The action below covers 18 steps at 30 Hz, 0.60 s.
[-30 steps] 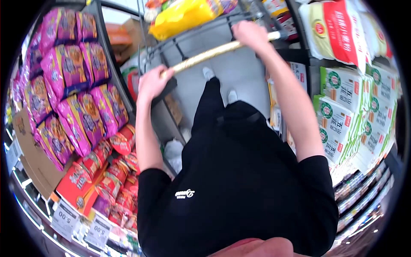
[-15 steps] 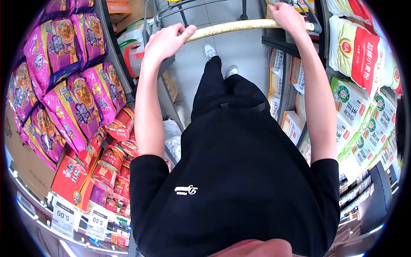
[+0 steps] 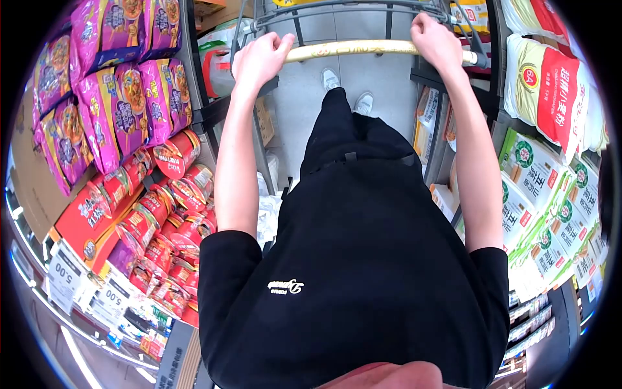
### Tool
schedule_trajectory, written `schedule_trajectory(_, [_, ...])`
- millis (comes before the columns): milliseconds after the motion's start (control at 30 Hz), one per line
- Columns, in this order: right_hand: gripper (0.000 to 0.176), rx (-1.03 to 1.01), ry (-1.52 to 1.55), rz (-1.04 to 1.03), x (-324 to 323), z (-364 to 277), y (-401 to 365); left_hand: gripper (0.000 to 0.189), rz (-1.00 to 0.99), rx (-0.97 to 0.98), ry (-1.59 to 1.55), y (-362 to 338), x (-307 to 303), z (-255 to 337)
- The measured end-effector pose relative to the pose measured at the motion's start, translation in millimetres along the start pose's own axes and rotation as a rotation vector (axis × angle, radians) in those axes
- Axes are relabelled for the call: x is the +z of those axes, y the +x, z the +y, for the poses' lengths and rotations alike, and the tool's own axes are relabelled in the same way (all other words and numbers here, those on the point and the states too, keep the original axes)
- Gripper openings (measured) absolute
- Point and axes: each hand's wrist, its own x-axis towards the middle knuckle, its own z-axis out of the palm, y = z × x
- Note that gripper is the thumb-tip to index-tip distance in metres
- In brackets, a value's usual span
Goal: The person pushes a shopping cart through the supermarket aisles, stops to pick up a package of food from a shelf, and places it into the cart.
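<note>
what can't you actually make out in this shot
Head view:
- Cart basket: its contents are cut off by the top edge.
- Cart handle: the parts inside each grip are covered by the left hand and the right hand.
- Price tags: the fine print is too small and warped by the lens.

The left shelf point(image 3: 195, 78) carries rows of magenta snack bags point(image 3: 123, 104) up high. Red cup tubs point(image 3: 175, 214) are stacked below them, and price tags point(image 3: 65, 279) line its front edge. The right shelf point(image 3: 495, 65) holds red-and-white sacks point(image 3: 551, 84) above green-and-white packs point(image 3: 538, 188). Between the shelves, the grey floor point(image 3: 304, 117) bears a pair of white shoes point(image 3: 332, 79) and the cart point(image 3: 363, 47).
</note>
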Motion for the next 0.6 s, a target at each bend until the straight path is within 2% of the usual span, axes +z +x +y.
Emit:
schedule_trajectory(67, [0.034,0.003,0.008,-0.008,-1.2,-4.9,-12.9,0.05,-0.017,-0.046,-0.032,-11.0,1.0,1.7])
schedule_trajectory(100, [0.031,-0.012,0.026,0.072,2.0,-7.1,-20.0,0.05,-0.005,-0.043,-0.033,-18.3,3.8,1.9])
schedule_trajectory(233, [0.033,-0.031,0.06,0.094,1.7,-12.3,-48.5,0.036,0.265,-0.025,-0.059,-45.7,25.1,-5.4])
schedule_trajectory(433, [0.028,-0.142,0.156,0.091,5.0,-9.9,-81.5,0.032,0.382,-0.07,-0.208,-75.6,45.4,-20.4])
schedule_trajectory(500, [0.021,-0.169,0.26,0.038,9.5,0.5,-87.5,0.028,0.36,-0.115,-0.345,-87.7,40.6,-15.2])
schedule_trajectory(567, [0.015,-0.17,0.54,-0.088,0.6,10.0,-96.0,0.026,0.384,-0.127,-0.529,-86.1,49.6,-27.1])
schedule_trajectory(600, [0.017,-0.149,0.679,-0.146,1.5,17.3,-95.2,0.023,0.422,-0.071,-0.59,-84.1,53.5,-35.7])
